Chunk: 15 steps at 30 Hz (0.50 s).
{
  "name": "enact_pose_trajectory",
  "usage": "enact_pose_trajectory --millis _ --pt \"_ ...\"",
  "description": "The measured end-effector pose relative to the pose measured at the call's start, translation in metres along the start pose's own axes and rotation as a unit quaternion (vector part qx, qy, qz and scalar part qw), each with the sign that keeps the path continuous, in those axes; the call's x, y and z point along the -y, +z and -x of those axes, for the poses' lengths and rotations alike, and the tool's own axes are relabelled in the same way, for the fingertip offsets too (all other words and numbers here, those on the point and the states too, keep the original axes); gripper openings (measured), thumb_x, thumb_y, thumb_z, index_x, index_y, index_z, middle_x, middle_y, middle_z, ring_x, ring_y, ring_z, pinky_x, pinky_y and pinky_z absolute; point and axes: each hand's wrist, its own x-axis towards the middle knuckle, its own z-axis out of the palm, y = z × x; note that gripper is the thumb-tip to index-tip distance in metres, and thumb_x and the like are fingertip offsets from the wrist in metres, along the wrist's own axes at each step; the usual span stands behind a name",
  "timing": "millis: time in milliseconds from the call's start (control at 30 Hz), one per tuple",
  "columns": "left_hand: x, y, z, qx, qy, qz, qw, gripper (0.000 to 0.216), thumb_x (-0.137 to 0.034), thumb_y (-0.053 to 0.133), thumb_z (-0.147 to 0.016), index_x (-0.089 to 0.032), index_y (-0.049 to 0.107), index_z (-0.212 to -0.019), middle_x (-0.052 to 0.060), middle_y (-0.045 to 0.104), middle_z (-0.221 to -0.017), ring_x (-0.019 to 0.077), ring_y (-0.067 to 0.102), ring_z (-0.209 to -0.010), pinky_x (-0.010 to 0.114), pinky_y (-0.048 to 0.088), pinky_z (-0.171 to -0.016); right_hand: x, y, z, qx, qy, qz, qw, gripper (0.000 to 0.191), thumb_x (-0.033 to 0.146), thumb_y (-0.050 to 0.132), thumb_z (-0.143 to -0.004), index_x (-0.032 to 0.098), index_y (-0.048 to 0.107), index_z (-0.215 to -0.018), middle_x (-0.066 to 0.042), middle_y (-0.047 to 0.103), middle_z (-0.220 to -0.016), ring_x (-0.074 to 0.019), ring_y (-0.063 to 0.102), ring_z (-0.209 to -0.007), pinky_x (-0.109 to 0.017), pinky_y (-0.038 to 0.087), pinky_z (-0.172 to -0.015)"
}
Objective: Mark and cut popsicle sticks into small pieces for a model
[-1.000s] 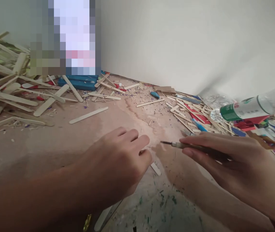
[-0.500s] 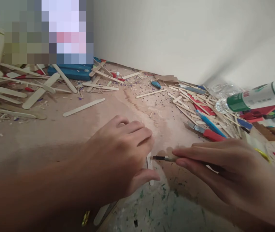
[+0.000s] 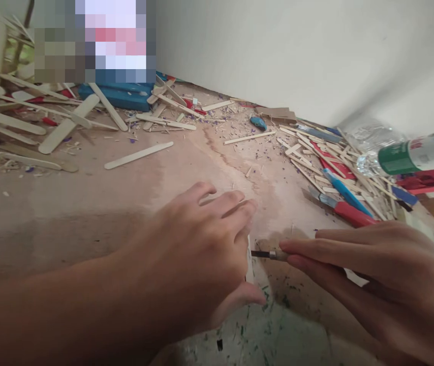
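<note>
My left hand [image 3: 217,244] lies over a narrow wooden craft stick [image 3: 250,262], holding it down on the wooden board. Only a thin strip of the stick shows past the fingers; its ends are hidden. Between the thumb and fingers of my right hand [image 3: 369,269] is a small carving knife [image 3: 278,255] with a metal ferrule and a pale handle. Its dark, narrow blade points left and meets the stick's right edge, close to my left fingers. Whether the blade cuts into the wood cannot be made out.
Loose craft sticks [image 3: 138,155] and shavings lie across the board. A red utility knife [image 3: 350,213] and a blue pen-like tool [image 3: 346,193] lie beyond my right hand, near a stick pile and a plastic bottle [image 3: 411,155]. A blue box [image 3: 116,96] stands at the back left.
The view has shifted slightly. My left hand now covers more of the stick, hiding its near end. The knife blade has gone from lying on the stick to its right edge.
</note>
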Motion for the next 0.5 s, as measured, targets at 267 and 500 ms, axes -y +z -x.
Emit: enact_pose_trajectory --millis 267,500 --pt "0.0034 -0.0029 -0.0018 0.02 0.005 0.026 0.999 0.049 -0.065 0.064 -0.096 -0.019 0.082 -0.092 0.016 0.07 -0.136 0.0363 0.065 -0.122 0.052 0.053 -0.094 0.0015 -0.0021 -0.0045 0.028 0.025 -0.046 0.998 0.024 0.017 0.059 -0.101 0.03 0.079 -0.101 0.001 0.084 -0.092 -0.0151 0.077 -0.067 -0.025 0.054 -0.054" --pt "0.0048 -0.0038 -0.0017 0.022 0.004 0.034 0.999 0.048 -0.065 0.065 -0.095 -0.019 0.081 -0.095 0.018 0.064 -0.146 0.039 0.06 -0.132 0.058 0.048 -0.104 0.0045 -0.0034 -0.0042 0.034 0.017 -0.048 0.998 0.024 0.016 0.057 -0.102 0.029 0.075 -0.091 0.0 0.082 -0.085 -0.0163 0.079 -0.073 -0.024 0.053 -0.051"
